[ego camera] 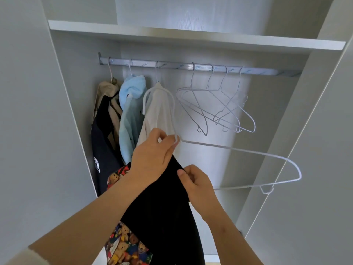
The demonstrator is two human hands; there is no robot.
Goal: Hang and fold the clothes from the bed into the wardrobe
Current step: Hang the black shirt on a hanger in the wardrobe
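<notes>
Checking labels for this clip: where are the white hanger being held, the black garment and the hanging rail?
white hanger (238,150), head view, on its upper wire arm.
black garment (162,217), head view, middle of the draped cloth.
hanging rail (172,64), head view, bare stretch between two hooks.

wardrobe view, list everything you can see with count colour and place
shelf: 1, white, above the rail
rail: 1, silver, across the wardrobe
beige and dark garment: 1 hanger, leftmost on the rail
light blue garment: 1, second from the left
white garment: 1, third from the left
empty hangers: 4, white wire, on the rail, right of the clothes
held hanger: 1, white wire, off the rail, in front
black garment: 1, hanging below the hands
bear-print cloth: 1, multicoloured, beneath the left arm
left hand: pinches the held hanger's neck
right hand: pinches the black garment
</notes>
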